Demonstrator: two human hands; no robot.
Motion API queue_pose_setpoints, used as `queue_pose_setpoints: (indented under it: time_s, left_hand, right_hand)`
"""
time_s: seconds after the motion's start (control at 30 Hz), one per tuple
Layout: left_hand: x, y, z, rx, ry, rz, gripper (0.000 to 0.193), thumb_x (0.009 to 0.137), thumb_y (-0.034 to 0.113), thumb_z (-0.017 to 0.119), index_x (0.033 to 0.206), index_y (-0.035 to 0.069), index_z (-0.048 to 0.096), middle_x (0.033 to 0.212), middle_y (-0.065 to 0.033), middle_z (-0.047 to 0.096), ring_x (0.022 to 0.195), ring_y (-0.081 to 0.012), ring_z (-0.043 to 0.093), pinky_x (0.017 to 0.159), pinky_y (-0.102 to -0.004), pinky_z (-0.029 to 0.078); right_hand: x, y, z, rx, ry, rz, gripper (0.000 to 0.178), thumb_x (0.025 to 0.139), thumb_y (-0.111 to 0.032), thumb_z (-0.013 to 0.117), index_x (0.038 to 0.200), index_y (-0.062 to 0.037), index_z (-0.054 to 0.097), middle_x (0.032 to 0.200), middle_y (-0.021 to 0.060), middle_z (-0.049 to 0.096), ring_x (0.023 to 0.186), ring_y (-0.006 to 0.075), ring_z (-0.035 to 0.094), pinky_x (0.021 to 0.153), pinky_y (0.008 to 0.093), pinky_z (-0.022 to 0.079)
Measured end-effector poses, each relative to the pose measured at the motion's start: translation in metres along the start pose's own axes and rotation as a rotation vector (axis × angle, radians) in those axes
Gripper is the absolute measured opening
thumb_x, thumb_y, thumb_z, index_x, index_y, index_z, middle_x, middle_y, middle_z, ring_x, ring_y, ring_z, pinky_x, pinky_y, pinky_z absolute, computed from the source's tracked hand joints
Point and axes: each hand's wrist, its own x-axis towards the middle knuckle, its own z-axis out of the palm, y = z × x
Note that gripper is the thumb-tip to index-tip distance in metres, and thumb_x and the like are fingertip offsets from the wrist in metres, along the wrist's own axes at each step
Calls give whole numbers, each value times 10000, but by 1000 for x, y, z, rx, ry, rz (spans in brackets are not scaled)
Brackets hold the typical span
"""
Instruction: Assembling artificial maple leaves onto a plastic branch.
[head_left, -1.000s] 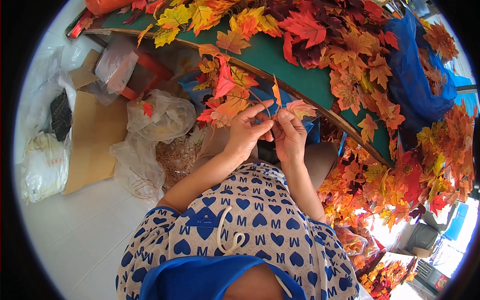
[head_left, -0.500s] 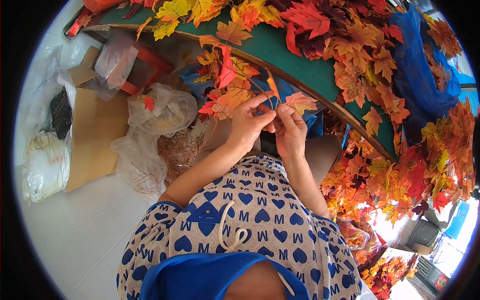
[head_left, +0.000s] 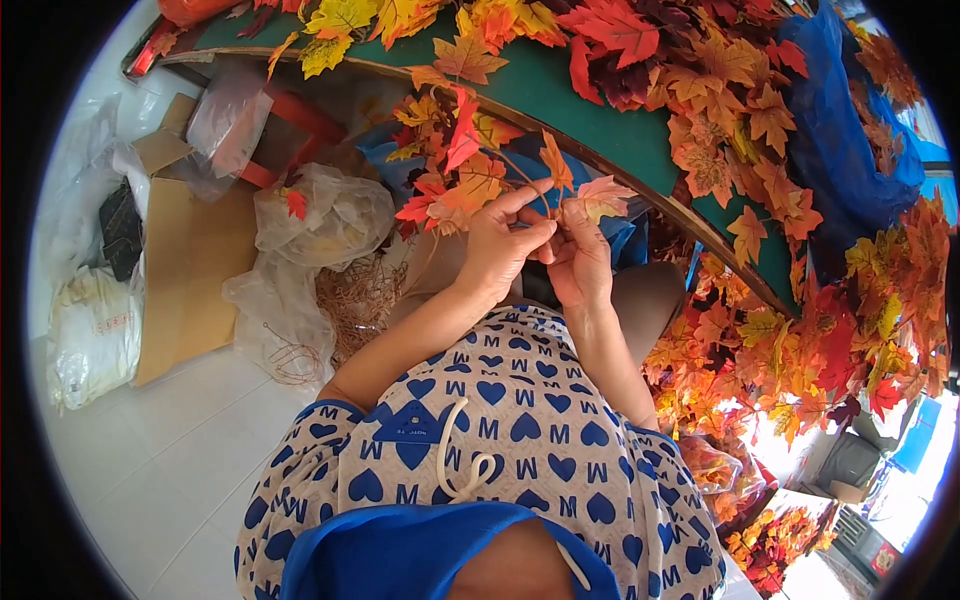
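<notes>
Just in front of my body, before the table edge, my two hands meet. My left hand (head_left: 500, 245) is closed, pinching the thin brown stem of an artificial maple leaf garland (head_left: 472, 185). Its red, orange and yellow leaves hang to the left of that hand. Beside it, my right hand (head_left: 583, 258) is closed with thumb and finger pressed on the same stem. A small orange leaf (head_left: 556, 163) stands up between the hands, and a pale pink-orange leaf (head_left: 605, 198) sticks out above my right fingers. The fingertips hide the exact point where the stems meet.
A green table (head_left: 560, 112) with a wooden edge bears many artificial leaves. Blue plastic bags (head_left: 850, 150) lie at the right, above more leaf garlands (head_left: 780, 350). To the left are a cardboard box (head_left: 200, 270), clear plastic bags (head_left: 320, 215) and a heap of brown stems (head_left: 355, 305).
The small orange leaf between my hands has turned and now shows its broad side. The pale leaf at my right hand has shifted slightly up. Both hands keep their pinch.
</notes>
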Motion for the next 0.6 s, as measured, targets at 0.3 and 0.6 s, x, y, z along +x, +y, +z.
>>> queue_pose_setpoints:
  time_s: [0.3,0.6]
  left_hand:
    - [0,-1,0,26,17,-2,465,805,-55,605,1256,-1,505,744,-26,575,555,-101,554,514,-219,476]
    - [10,-6,-14,-72,-17,69,167,874,6,564,1038,26,543,776,-39,569,602,-130,570,558,-235,500]
  right_hand:
    - [-4,6,3,-124,-12,-149,80,879,-82,603,908,-9,614,801,50,632,577,105,561,492,221,455]
    - [-3,17,-3,-559,-46,-386,165,869,-37,602,1022,21,585,912,59,624,763,137,591,677,249,483]
